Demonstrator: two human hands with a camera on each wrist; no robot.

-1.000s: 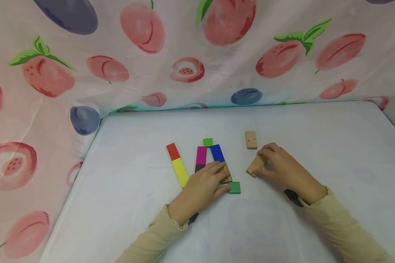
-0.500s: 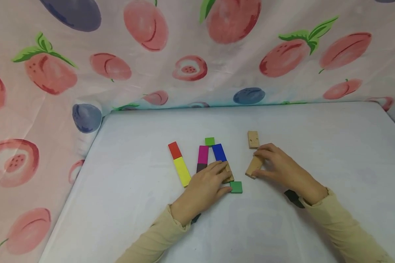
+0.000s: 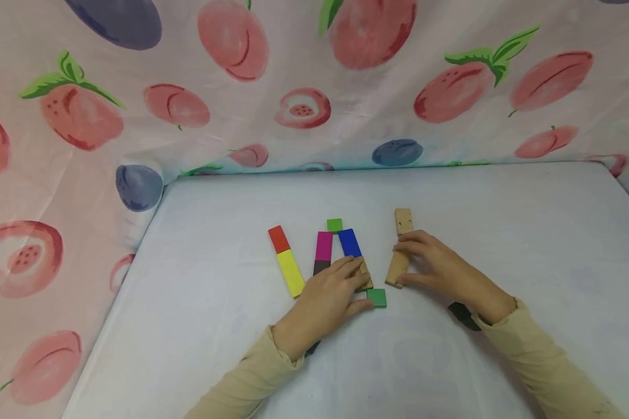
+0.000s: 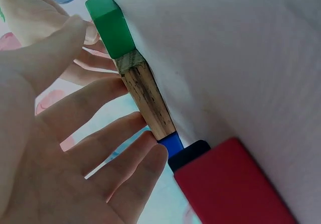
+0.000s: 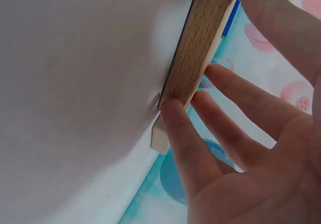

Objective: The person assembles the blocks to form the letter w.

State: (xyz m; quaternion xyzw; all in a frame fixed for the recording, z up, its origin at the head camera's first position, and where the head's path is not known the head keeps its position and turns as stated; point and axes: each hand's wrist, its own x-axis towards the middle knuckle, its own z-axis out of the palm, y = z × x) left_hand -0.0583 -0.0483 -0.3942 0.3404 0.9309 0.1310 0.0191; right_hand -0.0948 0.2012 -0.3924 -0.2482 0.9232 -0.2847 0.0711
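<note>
My right hand [image 3: 442,270] pinches a plain wooden block [image 3: 396,269] by thumb and fingertips, flat on the table. Its far end meets or nearly meets a second plain wooden block [image 3: 403,221]. My left hand [image 3: 320,302] touches another wooden block [image 4: 150,98] with nearly straight fingertips, its thumb at a green block [image 3: 377,298]. That wooden block continues a blue block [image 3: 349,241]. Left of it lie a magenta block [image 3: 323,245] and a dark block [image 3: 321,266], partly covered by the hand. A red block [image 4: 230,184] appears close up in the left wrist view.
A small light green block [image 3: 334,225] lies at the top between the magenta and blue ones. Farther left, a red block [image 3: 279,238] and a yellow block [image 3: 290,273] form a slanted line. Fruit-patterned cloth [image 3: 367,116] hangs behind the white table [image 3: 215,233].
My right hand has shifted the wooden block slightly left and turned it more upright, closing towards the block beyond it. The left hand has stayed almost in place.
</note>
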